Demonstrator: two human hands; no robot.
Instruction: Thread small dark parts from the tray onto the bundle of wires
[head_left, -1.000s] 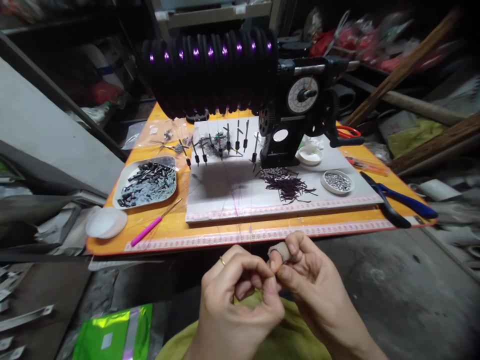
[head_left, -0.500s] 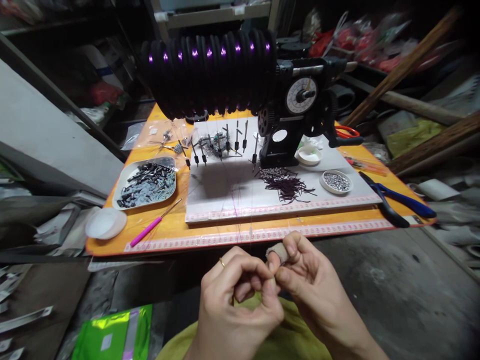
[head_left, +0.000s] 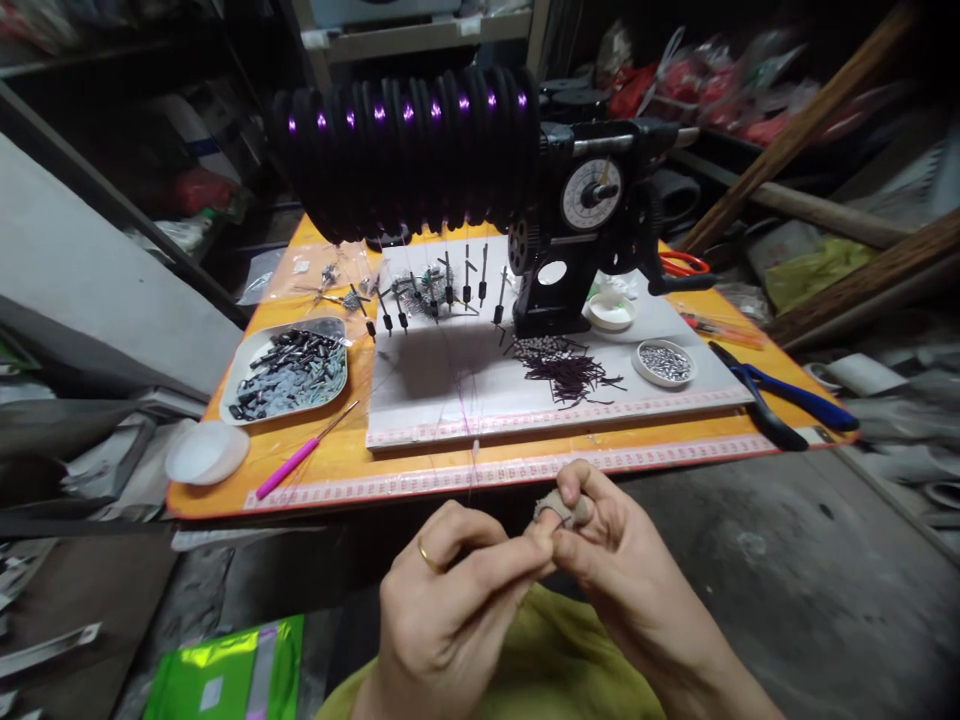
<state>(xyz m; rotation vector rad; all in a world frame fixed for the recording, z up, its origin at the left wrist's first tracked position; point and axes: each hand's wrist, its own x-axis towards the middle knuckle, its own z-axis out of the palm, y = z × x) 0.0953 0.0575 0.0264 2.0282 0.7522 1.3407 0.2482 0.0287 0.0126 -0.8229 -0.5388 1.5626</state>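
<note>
My left hand [head_left: 442,610] and my right hand [head_left: 611,555] meet fingertip to fingertip below the front edge of the orange table [head_left: 360,465]. Both are closed in a pinch on a thin line [head_left: 469,420] that runs up to the black ribbed spool machine [head_left: 420,150]. A small pale bead [head_left: 475,448] sits on the line above my fingers. A cloth wrap [head_left: 559,507] covers my right forefinger. A ring is on my left hand.
On the table lie a white board [head_left: 675,395], a tray of dark pieces [head_left: 289,370], a pink-handled hook [head_left: 300,455], a white lid [head_left: 206,452], dark strips [head_left: 570,372], a dish of metal bits [head_left: 664,362] and blue pliers [head_left: 787,400]. A green packet [head_left: 225,670] lies below.
My left forefinger has stretched out towards my right fingertips and both hands have shifted slightly left and down. The bead has slid a little up the line.
</note>
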